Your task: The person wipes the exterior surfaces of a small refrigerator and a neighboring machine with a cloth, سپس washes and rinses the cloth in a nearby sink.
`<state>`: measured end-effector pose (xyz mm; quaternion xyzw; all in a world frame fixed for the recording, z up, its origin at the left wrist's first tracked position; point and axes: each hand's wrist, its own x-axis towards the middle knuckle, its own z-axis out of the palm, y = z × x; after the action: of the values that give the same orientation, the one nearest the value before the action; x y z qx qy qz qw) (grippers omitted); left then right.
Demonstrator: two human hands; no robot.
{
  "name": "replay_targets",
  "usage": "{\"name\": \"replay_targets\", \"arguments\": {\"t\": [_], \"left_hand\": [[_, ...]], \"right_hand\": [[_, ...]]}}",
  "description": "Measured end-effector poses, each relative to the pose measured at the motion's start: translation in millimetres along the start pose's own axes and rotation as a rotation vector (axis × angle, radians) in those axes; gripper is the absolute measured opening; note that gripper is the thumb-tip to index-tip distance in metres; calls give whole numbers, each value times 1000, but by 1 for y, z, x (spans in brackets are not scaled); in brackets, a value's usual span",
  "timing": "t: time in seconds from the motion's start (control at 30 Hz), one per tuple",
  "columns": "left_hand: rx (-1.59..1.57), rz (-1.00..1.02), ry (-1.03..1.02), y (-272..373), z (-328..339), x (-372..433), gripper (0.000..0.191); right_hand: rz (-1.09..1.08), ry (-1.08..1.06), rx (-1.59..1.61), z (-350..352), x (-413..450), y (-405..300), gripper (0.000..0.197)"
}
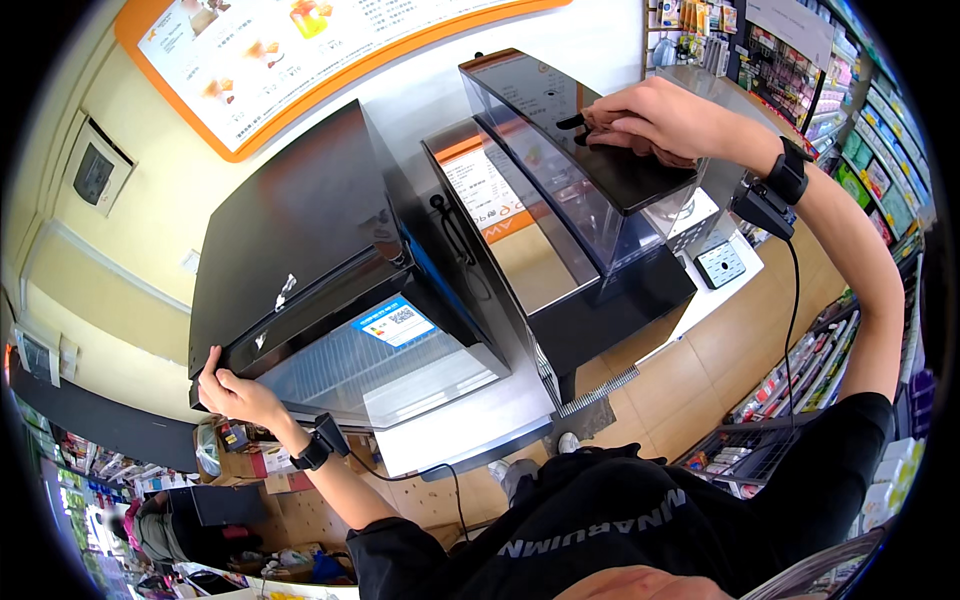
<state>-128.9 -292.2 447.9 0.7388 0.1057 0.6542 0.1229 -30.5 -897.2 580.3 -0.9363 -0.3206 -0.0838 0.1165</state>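
My left hand [238,394] is at the near left corner of a black glass-fronted cooler [300,195], its fingers hooked over the door's top edge. A sticker with a printed code [397,319] is on the cooler's glass door [322,375]. To the right stands a display case with clear plastic sides [555,180] and a glossy black lid [622,176]. My right hand [649,124] is over this lid, fingers closed around a small black handle [570,121]. The palm side of the right hand is hidden.
A menu board with an orange frame [300,82] hangs on the wall behind. Stocked shelves [874,142] line the right side. A perforated box [720,264] sits beside the case. Another person [169,529] bends at lower left, near cardboard boxes [236,465]. Cables hang from both my wrists.
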Motion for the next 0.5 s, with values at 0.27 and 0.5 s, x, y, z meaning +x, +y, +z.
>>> {"name": "replay_targets", "arguments": {"t": [0.27,0.5], "left_hand": [[15,27,-13,-3,1,1,31],[8,-1,7,-1,3,1,32]], "right_hand": [[-195,-20,-1,-13,19,8,10],[-251,-37,-14,-5,36,-11,10]]}}
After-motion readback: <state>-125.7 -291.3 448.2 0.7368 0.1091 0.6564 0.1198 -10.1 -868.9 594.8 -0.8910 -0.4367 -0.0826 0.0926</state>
